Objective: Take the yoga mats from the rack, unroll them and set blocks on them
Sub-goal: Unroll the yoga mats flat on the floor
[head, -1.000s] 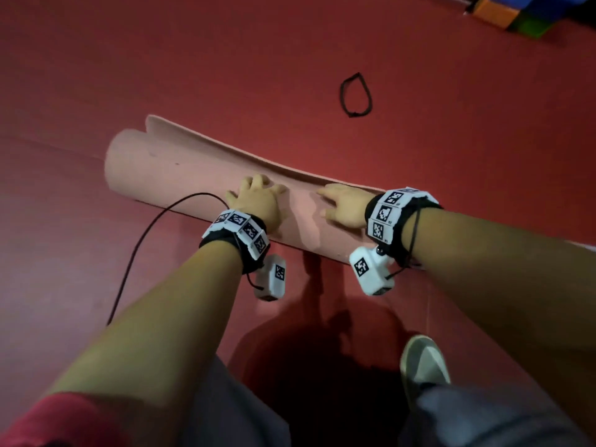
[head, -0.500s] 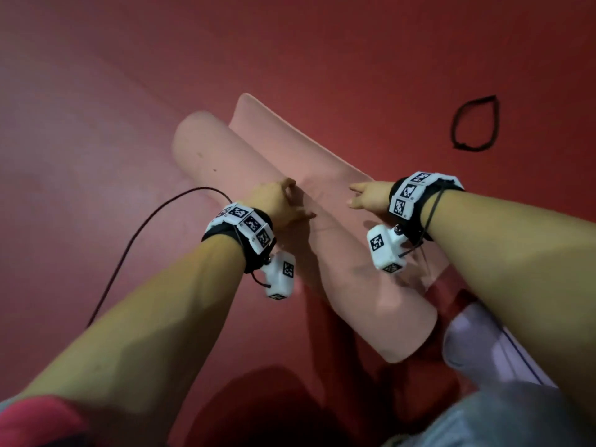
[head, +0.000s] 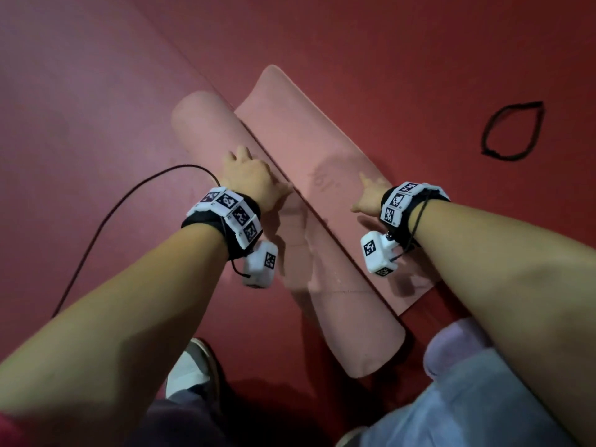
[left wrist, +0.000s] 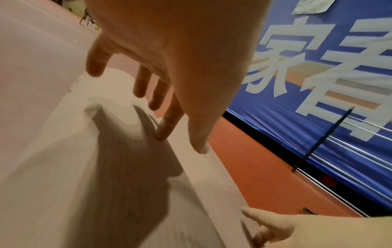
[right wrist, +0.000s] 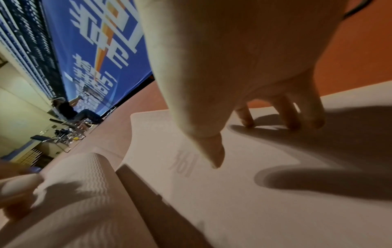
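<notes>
A pink yoga mat (head: 309,150) lies partly unrolled on the red floor. Its rolled part (head: 206,124) runs diagonally from upper left to lower right, and the flat flap lies to its right. My left hand (head: 251,179) rests on top of the roll, fingers (left wrist: 167,127) straight with their tips touching it. My right hand (head: 371,195) presses down on the flat flap (right wrist: 233,184) with spread fingers (right wrist: 290,117). Neither hand grips anything. No blocks or rack are in view.
A black strap loop (head: 512,130) lies on the floor to the right of the mat. A black cable (head: 113,204) curves to my left wrist. My shoe (head: 190,366) and knee (head: 451,343) are near the roll's close end. A blue banner (left wrist: 318,83) lines the far wall.
The roll has moved left under my left hand and the flat flap is wider. My right hand has shifted from the roll onto the flap. The view has turned, so the mat lies diagonally.
</notes>
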### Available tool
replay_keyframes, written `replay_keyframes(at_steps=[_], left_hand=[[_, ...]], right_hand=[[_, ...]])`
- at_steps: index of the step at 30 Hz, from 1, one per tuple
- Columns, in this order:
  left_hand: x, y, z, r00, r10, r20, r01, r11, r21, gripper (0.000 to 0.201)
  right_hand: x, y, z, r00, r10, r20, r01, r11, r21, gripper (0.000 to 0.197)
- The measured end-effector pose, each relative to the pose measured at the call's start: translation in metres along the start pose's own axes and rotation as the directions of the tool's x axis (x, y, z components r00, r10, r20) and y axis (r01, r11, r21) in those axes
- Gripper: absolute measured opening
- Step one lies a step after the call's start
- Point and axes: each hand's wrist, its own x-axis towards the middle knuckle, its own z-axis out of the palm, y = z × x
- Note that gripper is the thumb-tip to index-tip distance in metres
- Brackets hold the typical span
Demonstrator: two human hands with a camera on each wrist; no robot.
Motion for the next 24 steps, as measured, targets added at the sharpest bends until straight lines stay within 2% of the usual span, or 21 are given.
replay_keyframes(at_steps=[2, 5, 6, 9, 11, 14, 16, 20, 24], left_hand=[[0.009, -0.006, 0.005, 0.999, -0.05, 0.008, 0.05, 0.998, -0.026, 0.059], [0.015, -0.009, 0.014, 0.996, -0.085, -0.002, 0.084, 0.993, -0.088, 0.063], [0.016, -0.006, 0.016, 0.995, -0.097, -0.034, 0.093, 0.989, -0.116, 0.063], [0.018, -0.002, 0.014, 0.99, -0.136, -0.03, 0.128, 0.973, -0.192, 0.066], [0.021, -0.006, 0.011, 0.986, -0.157, 0.064, 0.167, 0.963, -0.21, 0.076], [0.02, -0.012, 0.009, 0.975, -0.145, 0.168, 0.18, 0.96, -0.213, 0.083], [0.016, -0.011, 0.007, 0.985, -0.119, 0.127, 0.139, 0.977, -0.162, 0.077], [0.01, -0.011, 0.004, 0.993, -0.075, 0.091, 0.083, 0.993, -0.083, 0.067], [0.013, -0.016, 0.005, 0.992, -0.115, 0.049, 0.12, 0.985, -0.121, 0.057]], right_hand=[[0.002, -0.002, -0.002, 0.999, 0.028, -0.023, -0.03, 0.993, -0.115, 0.089], [0.001, -0.001, -0.004, 0.998, 0.027, -0.058, -0.041, 0.964, -0.263, 0.06], [0.003, 0.003, -0.002, 0.996, 0.017, -0.088, -0.04, 0.964, -0.265, 0.057], [0.009, 0.012, 0.008, 0.984, 0.001, -0.177, -0.025, 0.99, -0.136, 0.06], [0.009, 0.018, 0.011, 0.974, -0.015, -0.224, -0.005, 0.996, -0.089, 0.059], [0.007, 0.029, 0.011, 0.97, -0.036, -0.241, 0.026, 0.999, -0.045, 0.073], [0.004, 0.034, 0.01, 0.968, -0.04, -0.246, 0.033, 0.999, -0.03, 0.073], [0.002, 0.037, 0.008, 0.976, -0.037, -0.215, 0.031, 0.999, -0.031, 0.06], [-0.002, 0.039, 0.017, 0.979, -0.007, -0.204, -0.023, 0.99, -0.142, 0.063]])
